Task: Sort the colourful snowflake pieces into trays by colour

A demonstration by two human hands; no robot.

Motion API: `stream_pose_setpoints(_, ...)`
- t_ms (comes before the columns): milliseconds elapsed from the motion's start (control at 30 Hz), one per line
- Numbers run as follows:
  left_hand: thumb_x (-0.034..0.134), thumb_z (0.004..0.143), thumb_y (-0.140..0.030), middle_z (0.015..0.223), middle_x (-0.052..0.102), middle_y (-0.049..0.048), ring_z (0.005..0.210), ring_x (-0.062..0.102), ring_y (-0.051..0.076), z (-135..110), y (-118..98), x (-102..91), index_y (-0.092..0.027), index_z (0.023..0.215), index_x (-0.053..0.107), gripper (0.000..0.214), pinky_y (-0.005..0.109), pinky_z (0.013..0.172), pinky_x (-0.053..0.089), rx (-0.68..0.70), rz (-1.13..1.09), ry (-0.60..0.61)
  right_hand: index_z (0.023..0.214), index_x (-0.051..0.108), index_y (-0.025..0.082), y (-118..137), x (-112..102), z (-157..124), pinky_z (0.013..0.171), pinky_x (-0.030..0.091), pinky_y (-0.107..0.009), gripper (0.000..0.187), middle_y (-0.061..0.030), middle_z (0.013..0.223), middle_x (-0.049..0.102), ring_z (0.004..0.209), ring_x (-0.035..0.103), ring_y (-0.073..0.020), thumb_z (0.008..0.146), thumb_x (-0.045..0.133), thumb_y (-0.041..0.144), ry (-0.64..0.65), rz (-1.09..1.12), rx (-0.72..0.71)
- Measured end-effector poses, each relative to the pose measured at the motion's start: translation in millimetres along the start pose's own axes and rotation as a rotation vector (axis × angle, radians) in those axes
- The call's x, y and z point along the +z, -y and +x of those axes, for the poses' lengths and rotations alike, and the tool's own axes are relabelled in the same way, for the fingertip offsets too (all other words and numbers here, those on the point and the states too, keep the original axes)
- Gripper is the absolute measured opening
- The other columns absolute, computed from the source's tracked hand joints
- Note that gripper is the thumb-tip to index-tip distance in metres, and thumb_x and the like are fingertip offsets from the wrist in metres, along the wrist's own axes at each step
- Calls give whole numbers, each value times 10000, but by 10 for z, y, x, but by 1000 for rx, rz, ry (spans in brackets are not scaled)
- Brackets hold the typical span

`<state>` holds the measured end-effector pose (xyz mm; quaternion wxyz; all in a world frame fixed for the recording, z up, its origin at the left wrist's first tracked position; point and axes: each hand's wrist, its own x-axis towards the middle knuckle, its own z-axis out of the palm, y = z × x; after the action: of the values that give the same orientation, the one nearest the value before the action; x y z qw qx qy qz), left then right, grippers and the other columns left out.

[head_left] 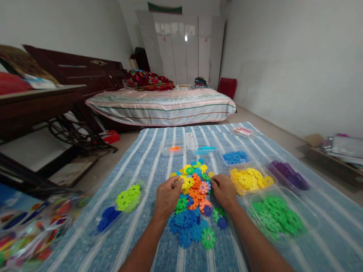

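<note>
A pile of snowflake-shaped plastic discs (194, 196) in yellow, orange, blue and green lies in the middle of a blue striped cloth (159, 151). My left hand (168, 196) rests on the pile's left side, fingers curled and pinched on a yellow disc (187, 183). My right hand (225, 190) sits on the pile's right side with fingers curled down onto the discs; what it holds is hidden.
Clear trays around the pile hold sorted discs: green (276, 217), yellow (249, 179), purple (289, 174), blue (235, 156), lime and dark blue (121, 204). Two small trays (175, 149) stand farther back. A bed (161, 104) and a dark table (36, 105) lie beyond.
</note>
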<state>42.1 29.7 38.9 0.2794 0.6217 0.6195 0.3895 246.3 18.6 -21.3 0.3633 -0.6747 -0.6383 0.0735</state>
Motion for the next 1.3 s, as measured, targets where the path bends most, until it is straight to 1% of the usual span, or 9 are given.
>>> stream_pose_setpoints(200,514,727,-324,480,555,-32,463,528,108,47,-610,410,-124,813,678,273,205,475,401,94,-96,292,787,649,194,50,-23,1,662,367,-265,214,-48,767,633,763,538,-177,794,441,242,-25,-21,40)
stream_pose_setpoints(300,534,704,-247,589,625,-19,545,556,110,55,-948,704,-121,1006,653,348,206,551,436,180,-151,414,907,644,177,94,-49,-8,625,365,-260,257,-70,829,646,765,558,-183,803,420,246,-45,-6,68)
stream_pose_setpoints(400,531,701,-225,687,665,-1,642,583,126,36,-1080,833,-137,1033,645,363,213,609,454,248,-104,431,1027,617,178,120,-70,-18,628,371,-264,310,-81,908,649,783,571,-187,807,414,259,-55,31,60)
stream_pose_setpoints(500,515,714,-219,771,682,6,740,600,138,23,-920,718,-168,895,677,249,222,686,459,306,13,368,934,645,195,101,-68,-30,642,364,-276,274,-64,811,646,769,557,-193,816,418,292,-28,12,73)
stream_pose_setpoints(600,485,750,-217,788,679,12,771,604,142,42,-572,443,-178,787,669,193,240,733,451,305,173,263,796,653,195,48,-44,-29,689,360,-282,240,-48,783,639,783,536,-186,815,436,295,15,21,48)
stream_pose_setpoints(767,480,783,-229,882,665,61,884,586,189,82,-108,80,-164,849,650,194,312,831,433,306,488,131,796,657,189,-33,4,-17,718,352,-281,229,-46,818,641,811,520,-179,811,446,280,31,29,18)
stream_pose_setpoints(900,483,800,-246,976,639,75,988,535,209,43,-81,75,-165,928,627,209,339,910,390,397,649,197,811,656,188,-52,18,-18,718,349,-278,228,-43,813,637,815,518,-177,814,448,280,28,24,11)
stream_pose_setpoints(1067,491,786,-214,1051,610,81,1031,506,222,24,-193,183,-176,1011,597,252,350,913,370,376,748,265,783,652,200,-32,9,-13,706,348,-275,213,-36,805,638,805,522,-175,811,450,262,29,28,17)
stream_pose_setpoints(1300,521,738,-177,1005,615,86,987,518,216,97,-171,176,-166,978,613,257,331,892,374,381,730,214,788,649,198,-30,32,2,710,346,-274,204,-35,794,630,801,517,-174,809,454,254,13,20,23)
